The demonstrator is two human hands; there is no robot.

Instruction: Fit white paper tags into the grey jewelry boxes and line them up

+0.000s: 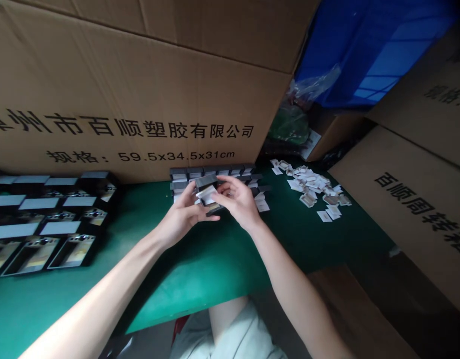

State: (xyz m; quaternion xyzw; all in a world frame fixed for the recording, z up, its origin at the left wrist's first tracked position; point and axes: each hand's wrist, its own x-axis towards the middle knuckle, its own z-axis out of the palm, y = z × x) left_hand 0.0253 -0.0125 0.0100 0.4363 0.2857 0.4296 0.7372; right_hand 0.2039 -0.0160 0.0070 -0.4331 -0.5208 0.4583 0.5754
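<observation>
We cradle a small dark box point(205, 182) in our left hand point(181, 212), fingers curled beneath it, while our right hand point(237, 199) pinches a white paper card point(206, 195) at the box's mouth. Both are raised above the counter point(200, 269), near its back edge, in front of a row of dark boxes point(211, 172) set against a cardboard carton point(132, 99). A loose pile of white cards point(308, 187) lies toward the right edge, and open boxes point(46, 219) sit toward the left. A steady cradle and light fingertip pressure should keep the card square.
</observation>
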